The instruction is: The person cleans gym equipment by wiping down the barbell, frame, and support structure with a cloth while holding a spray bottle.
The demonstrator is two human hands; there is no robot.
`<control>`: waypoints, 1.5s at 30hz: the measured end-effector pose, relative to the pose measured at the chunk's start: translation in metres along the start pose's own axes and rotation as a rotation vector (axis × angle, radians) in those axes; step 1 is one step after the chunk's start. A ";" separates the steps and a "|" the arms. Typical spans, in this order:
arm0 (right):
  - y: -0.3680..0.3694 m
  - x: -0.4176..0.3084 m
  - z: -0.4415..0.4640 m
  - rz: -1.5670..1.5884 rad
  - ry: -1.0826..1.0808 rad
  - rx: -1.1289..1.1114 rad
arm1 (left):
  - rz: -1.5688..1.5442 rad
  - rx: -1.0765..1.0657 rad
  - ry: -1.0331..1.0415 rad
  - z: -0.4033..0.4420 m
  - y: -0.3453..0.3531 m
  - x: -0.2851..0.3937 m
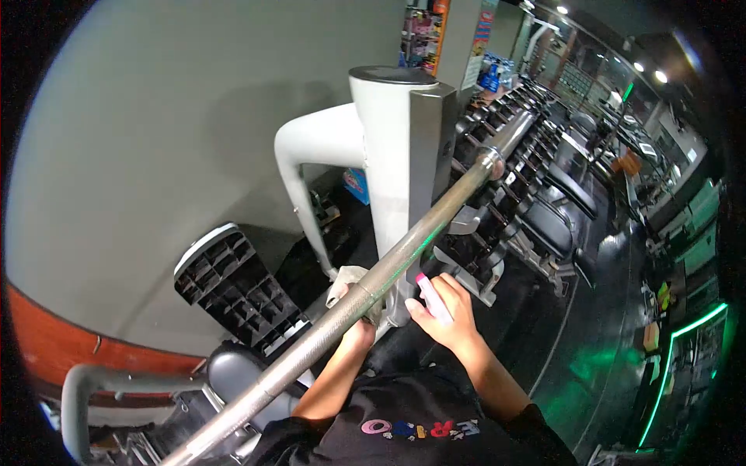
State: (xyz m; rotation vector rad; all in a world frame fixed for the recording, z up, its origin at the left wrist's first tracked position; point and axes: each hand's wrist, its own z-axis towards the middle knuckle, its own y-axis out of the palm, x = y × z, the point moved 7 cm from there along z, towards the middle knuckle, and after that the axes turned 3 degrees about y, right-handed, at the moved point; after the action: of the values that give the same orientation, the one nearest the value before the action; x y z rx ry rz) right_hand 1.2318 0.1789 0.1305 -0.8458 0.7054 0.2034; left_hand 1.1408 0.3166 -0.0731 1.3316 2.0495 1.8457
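Note:
A long metal barbell (pixel 404 251) runs diagonally across the view, from the lower left to the upper right. My left hand (pixel 359 332) is at the middle of the bar, closed on a pale cloth (pixel 350 276) that shows beyond the bar's far side. The bar covers most of its fingers. To the right of the bar, my right hand (pixel 451 314) is wrapped round a small white bottle (pixel 434 298) with a pink top. The bottle is tilted, its pink end toward the bar.
A white and grey machine upright (pixel 386 155) stands just beyond the bar. Left of it is a black ribbed panel (pixel 233 283) near the grey wall (pixel 155 155). Racked dumbbells (pixel 497 116) and a black padded bench (pixel 548 225) are at the right.

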 end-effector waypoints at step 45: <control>0.021 0.071 -0.086 0.312 0.156 -0.143 | 1.153 -0.494 0.803 0.069 0.104 -0.052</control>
State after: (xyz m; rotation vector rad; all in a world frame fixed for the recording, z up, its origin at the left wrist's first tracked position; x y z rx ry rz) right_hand 1.2346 0.1216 0.0323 -0.8912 0.9773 0.4756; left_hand 1.2680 0.3264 -0.0283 1.9787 0.6392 3.4618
